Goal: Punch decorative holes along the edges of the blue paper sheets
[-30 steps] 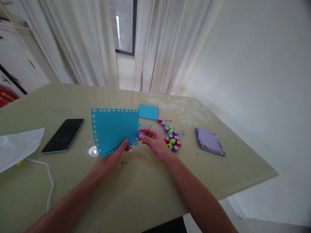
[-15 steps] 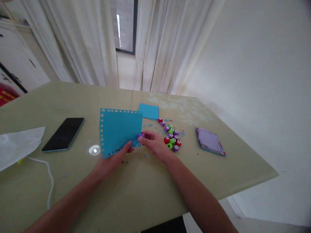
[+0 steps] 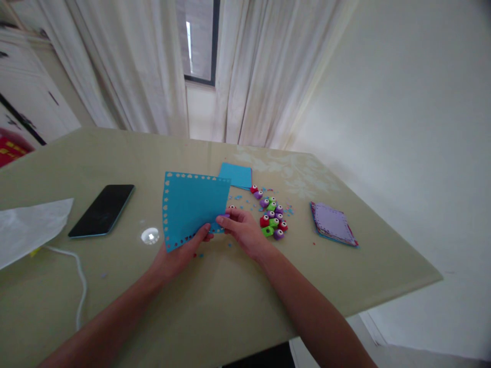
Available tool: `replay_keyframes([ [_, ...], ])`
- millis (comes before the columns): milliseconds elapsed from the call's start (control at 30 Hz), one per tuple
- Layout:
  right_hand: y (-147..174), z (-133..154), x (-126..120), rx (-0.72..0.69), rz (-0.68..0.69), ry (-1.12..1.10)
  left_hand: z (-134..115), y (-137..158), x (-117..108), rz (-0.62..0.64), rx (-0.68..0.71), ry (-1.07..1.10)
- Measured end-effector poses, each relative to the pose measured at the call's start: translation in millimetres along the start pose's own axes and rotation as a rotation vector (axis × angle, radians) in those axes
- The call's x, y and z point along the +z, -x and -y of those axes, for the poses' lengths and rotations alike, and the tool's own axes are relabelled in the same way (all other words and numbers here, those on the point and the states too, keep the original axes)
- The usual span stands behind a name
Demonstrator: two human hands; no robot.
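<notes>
A blue sheet of paper [image 3: 194, 204] stands tilted above the table, with small shapes punched along its left, top and bottom edges. My left hand [image 3: 187, 249] grips its lower edge, thumb in front. At the sheet's lower right edge, my right hand [image 3: 245, 230] is closed around a purple craft punch [image 3: 225, 217]; the thumb presses on it and the paper hides part of it. Beside my right hand lie several small eyed punches [image 3: 273, 220] in red, green and purple. Paper confetti [image 3: 238, 198] is scattered around them.
Behind the sheet lies a stack of blue paper [image 3: 240, 175]. To the right is a pile of edge-punched sheets [image 3: 333, 223], lilac on top. On the left are a phone [image 3: 103, 210], a white cable [image 3: 81, 281] and a translucent white sheet [image 3: 32, 225].
The blue sheet has shifted slightly right and its right side now tilts more. The purple punch has turned in my right hand, with more of it hidden, and an eye shows above my fingers.
</notes>
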State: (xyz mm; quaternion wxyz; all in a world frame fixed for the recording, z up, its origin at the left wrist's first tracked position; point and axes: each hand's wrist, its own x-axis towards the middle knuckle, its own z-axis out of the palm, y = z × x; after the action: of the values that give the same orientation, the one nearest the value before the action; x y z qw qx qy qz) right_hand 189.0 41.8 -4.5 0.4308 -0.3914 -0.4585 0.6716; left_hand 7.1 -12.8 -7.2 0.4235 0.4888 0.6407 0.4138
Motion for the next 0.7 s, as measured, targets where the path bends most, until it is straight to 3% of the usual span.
replay_keyframes([
  [700, 0.4, -2.0, 2.3, -0.005, -0.018, 0.034, 5.9, -1.9, 3.0, 0.026, -0.017, 0.028],
])
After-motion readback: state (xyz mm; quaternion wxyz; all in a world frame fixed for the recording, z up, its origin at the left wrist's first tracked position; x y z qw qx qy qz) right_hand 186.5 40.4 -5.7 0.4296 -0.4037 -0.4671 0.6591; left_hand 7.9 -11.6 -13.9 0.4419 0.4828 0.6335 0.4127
